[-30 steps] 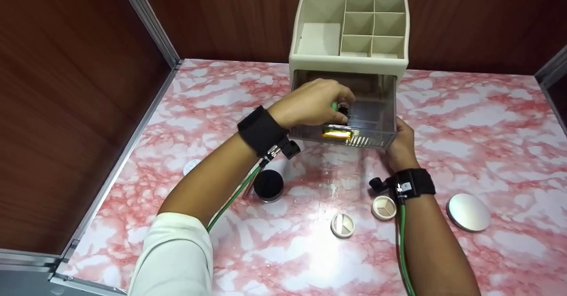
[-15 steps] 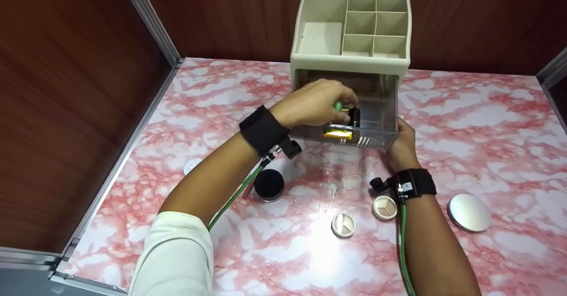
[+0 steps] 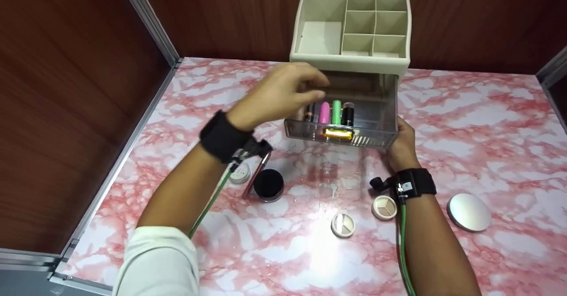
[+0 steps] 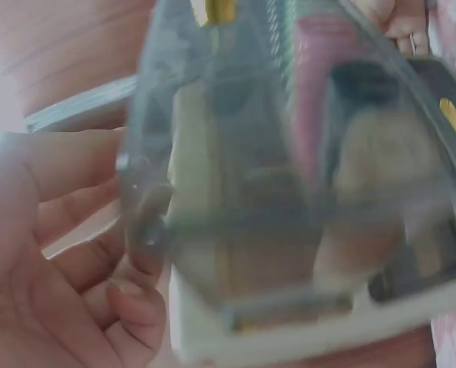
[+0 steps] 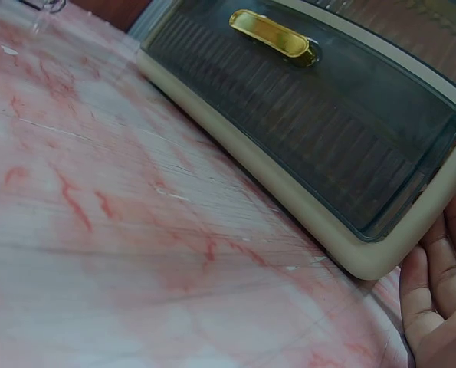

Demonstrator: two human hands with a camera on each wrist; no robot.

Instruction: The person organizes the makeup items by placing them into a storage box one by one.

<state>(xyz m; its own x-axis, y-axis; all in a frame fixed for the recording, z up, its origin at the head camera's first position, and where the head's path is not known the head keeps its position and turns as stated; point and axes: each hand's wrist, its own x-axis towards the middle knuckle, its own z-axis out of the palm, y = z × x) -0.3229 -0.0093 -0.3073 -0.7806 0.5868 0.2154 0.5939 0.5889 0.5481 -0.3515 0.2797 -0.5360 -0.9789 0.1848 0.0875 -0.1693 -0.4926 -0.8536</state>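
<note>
A cream cosmetics organizer point(image 3: 350, 63) stands at the back with its clear upper drawer point(image 3: 376, 118) pulled out. In the drawer lie a pink tube point(image 3: 324, 112), a green tube point(image 3: 336, 112), a black tube point(image 3: 348, 114) and a dark tube point(image 3: 309, 112), side by side near the front. My left hand point(image 3: 283, 90) hovers over the drawer's left side, holding nothing, thumb and fingers apart. My right hand point(image 3: 402, 143) rests against the organizer's right side; in the right wrist view its fingers point(image 5: 442, 261) lie along the lower corner.
On the pink marbled table are a black-lidded jar point(image 3: 269, 184), a reddish pencil point(image 3: 257, 176), a small white round pot point(image 3: 240, 173), two three-part cream palettes point(image 3: 343, 225) and a silvery round compact point(image 3: 469, 212). A gold handle point(image 3: 338, 133) juts from the drawer front.
My left hand has let go of the black tube in the drawer and moved up and left. The tubes it hid now show. My right hand stays in place.
</note>
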